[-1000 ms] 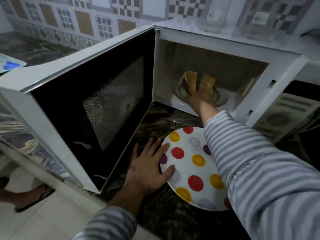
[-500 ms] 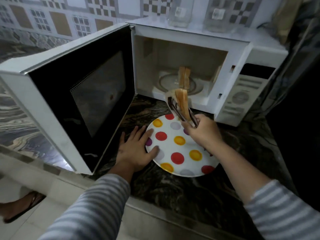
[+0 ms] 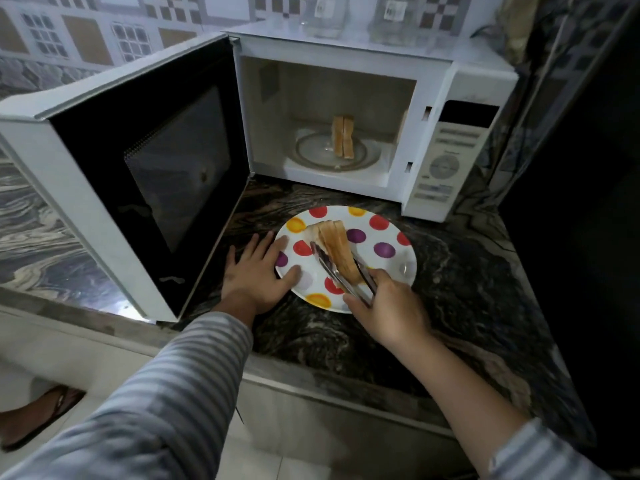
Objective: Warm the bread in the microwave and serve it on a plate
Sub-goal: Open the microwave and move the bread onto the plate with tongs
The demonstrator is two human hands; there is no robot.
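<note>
— What is held in the right hand (image 3: 388,310)?

— A pair of metal tongs (image 3: 341,271) is gripped there, the fingers curled round the handles. Toasted bread (image 3: 337,245) is pinched between the tong arms, right over the spotted plate (image 3: 388,233); whether the plate is touched by the bread cannot be told.

— And the left hand (image 3: 256,271)?

— It is laid flat on the dark counter (image 3: 457,271), fingers straight and spread. The plate's left rim is touched by the thumb and forefinger (nothing is grasped).

— Is any bread left inside?

— Two slices (image 3: 343,136) are stood upright, side by side, on the glass turntable (image 3: 311,150) in the microwave (image 3: 446,161). Its door (image 3: 145,168) is swung wide open to the left, just beside the plate.
</note>
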